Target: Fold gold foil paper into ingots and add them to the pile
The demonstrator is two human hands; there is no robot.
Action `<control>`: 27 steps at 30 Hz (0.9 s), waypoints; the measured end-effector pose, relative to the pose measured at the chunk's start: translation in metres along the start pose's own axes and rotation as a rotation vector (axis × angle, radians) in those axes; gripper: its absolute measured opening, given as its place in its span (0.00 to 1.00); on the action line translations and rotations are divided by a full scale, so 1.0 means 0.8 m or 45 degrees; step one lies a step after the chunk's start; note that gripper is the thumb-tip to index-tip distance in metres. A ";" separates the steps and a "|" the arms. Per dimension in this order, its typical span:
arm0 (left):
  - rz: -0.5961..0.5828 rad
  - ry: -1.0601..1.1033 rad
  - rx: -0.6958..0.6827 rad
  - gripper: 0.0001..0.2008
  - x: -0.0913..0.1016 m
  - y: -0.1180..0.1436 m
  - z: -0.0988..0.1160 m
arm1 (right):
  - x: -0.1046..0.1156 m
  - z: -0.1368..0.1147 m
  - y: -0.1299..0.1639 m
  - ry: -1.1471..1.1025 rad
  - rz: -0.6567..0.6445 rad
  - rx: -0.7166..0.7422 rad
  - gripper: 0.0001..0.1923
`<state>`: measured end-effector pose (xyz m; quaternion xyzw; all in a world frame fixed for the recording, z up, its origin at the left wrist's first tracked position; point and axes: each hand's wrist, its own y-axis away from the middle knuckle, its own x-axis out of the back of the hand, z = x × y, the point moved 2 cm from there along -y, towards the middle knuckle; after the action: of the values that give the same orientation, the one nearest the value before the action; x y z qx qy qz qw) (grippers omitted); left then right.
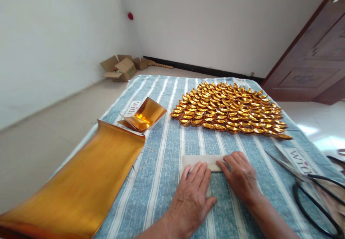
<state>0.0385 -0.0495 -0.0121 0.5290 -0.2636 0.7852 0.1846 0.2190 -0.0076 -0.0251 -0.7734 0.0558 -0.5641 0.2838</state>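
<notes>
A folded strip of paper [202,159], pale side up, lies flat on the striped cloth in front of me. My left hand [192,196] rests flat on its near left edge, fingers stretched out. At the strip's right end my right hand [241,172] has its fingers curled, with the thumb and forefinger on the paper. To the left lies a long sheet of gold foil paper [81,181], and beyond it sit smaller bent gold pieces [147,113]. Many gold paper ingots [223,109] stand in close rows behind my right hand.
Large scissors [299,176] with black handles lie partly spread at the right, blades pointing away from me. A blue and white striped cloth [161,149] covers the table. Open cardboard boxes [125,68] stand on the floor by the wall; a wooden door [309,52] is at right.
</notes>
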 end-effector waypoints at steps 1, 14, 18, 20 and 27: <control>-0.008 -0.001 0.006 0.27 0.000 0.000 0.000 | 0.001 -0.002 0.000 0.024 -0.014 0.014 0.15; -0.024 0.036 0.051 0.28 -0.003 -0.001 -0.002 | -0.003 -0.022 0.006 0.320 -0.057 -0.033 0.19; -0.017 0.047 0.054 0.28 -0.002 -0.002 -0.002 | -0.003 -0.024 0.005 0.340 -0.042 -0.050 0.19; -0.015 0.045 0.050 0.28 -0.001 -0.003 -0.002 | -0.003 -0.023 0.005 0.331 -0.060 -0.062 0.19; -0.036 0.027 0.045 0.26 0.001 -0.004 -0.001 | 0.004 0.000 0.007 0.180 -0.164 -0.088 0.16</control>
<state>0.0391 -0.0467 -0.0107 0.5274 -0.2403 0.7927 0.1892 0.2213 -0.0138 -0.0252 -0.7431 0.0452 -0.6320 0.2153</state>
